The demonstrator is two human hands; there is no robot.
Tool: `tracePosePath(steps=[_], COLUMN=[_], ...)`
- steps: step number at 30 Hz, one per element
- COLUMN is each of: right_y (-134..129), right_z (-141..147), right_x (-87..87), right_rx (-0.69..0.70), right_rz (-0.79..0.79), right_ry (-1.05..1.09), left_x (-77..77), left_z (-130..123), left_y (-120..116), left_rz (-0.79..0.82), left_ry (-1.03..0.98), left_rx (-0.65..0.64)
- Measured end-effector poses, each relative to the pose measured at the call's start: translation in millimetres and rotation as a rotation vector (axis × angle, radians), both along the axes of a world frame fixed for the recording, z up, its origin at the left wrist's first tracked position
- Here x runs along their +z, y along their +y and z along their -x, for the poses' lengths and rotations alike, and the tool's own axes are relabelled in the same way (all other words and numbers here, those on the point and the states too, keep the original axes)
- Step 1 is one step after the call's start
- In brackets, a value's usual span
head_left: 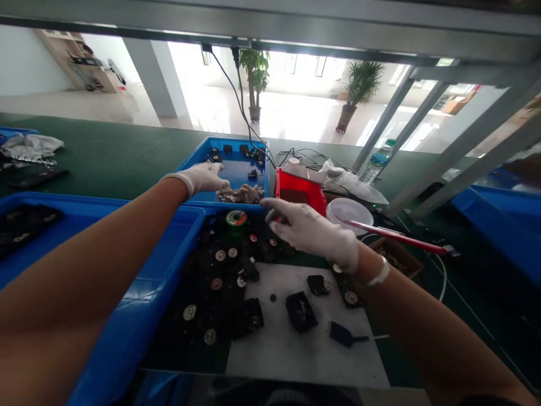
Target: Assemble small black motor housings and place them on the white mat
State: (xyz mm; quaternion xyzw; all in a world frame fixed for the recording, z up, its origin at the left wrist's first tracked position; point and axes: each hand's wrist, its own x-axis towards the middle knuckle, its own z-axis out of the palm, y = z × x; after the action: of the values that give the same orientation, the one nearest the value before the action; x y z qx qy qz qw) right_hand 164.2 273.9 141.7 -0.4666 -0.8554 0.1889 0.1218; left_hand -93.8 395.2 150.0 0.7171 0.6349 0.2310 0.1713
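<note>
My left hand point(205, 177), in a white glove, reaches over the near left part of a blue tray point(230, 169) holding small black parts. Its fingers are apart and hold nothing; a crumpled grey-brown cloth point(240, 194) lies just beside them. My right hand point(298, 224), gloved too with darkened fingertips, hovers above the black parts right of a green spool point(236, 219). Its fingers are bent and blurred, and whether they hold something cannot be made out. Black parts with round metal discs point(220, 255) crowd the area below. On a white sheet point(270, 355) lies an open black housing point(301, 312).
A red bin point(298, 189), a white bowl point(349, 212) with a red-handled tool point(401, 238) across it, and a bottle point(378, 162) stand right. A large blue tray point(139, 293) lies left under my forearm. Metal struts point(391, 115) rise at right; cables hang behind.
</note>
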Motion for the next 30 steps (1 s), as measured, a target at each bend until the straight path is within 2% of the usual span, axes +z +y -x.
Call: tracePosePath(steps=[2,4,5,7,8,9,11,13,16,19,20,23,26,30], right_y=[-41,-71,-81,-93,-96,-98,-99,-96,-90,-83,-82,-78,-78,-87], right_z=[-34,-64,-76,-90,-93,-94,-92,-90,-89,-87,-86,-84,-88,-102], right_x=[-12.7,-32.1,-42.8,-63.4,-71.8,-78.3,-84.7,-83.2,-76.0,-76.3,-78.6,-87.1,-88.7,-81.5], right_rx=[0.013,-0.005,-0.024,-0.063,-0.078,-0.083,-0.062,-0.013,0.040,0.022,0.004,-0.042,-0.055,-0.015], right_rz=[0.017,0.006,0.018,0.033,0.032,0.023,-0.009,-0.039,-0.046,-0.037,-0.036,-0.029,-0.036,-0.066], right_ry=[-0.067,-0.180,-0.255,-0.354,-0.393,-0.421,-0.462,-0.484,-0.522,-0.565,-0.573,-0.556,-0.450,-0.179], left_x=[13.9,11.4,3.5,-22.4,-38.1,-53.5,-78.6,-92.5,-102.3,-122.8,-133.7,-169.4,-195.2,-206.1], left_z=[-14,-34,-47,-74,-88,-100,-119,-128,-130,-132,-134,-146,-156,-158], left_y=[-46,-104,-136,-196,-221,-241,-267,-277,-282,-292,-295,-303,-304,-300], left_rz=[-0.007,-0.022,-0.030,-0.021,-0.016,0.003,0.072,0.125,0.121,0.059,0.023,-0.005,-0.022,-0.005], left_ry=[0.038,0.038,0.024,-0.082,-0.103,-0.111,-0.102,-0.103,-0.121,-0.163,-0.193,-0.206,-0.236,-0.308], left_rx=[-0.052,-0.161,-0.227,-0.389,-0.404,-0.420,-0.458,-0.514,-0.525,-0.425,-0.351,-0.243,-0.178,-0.137])
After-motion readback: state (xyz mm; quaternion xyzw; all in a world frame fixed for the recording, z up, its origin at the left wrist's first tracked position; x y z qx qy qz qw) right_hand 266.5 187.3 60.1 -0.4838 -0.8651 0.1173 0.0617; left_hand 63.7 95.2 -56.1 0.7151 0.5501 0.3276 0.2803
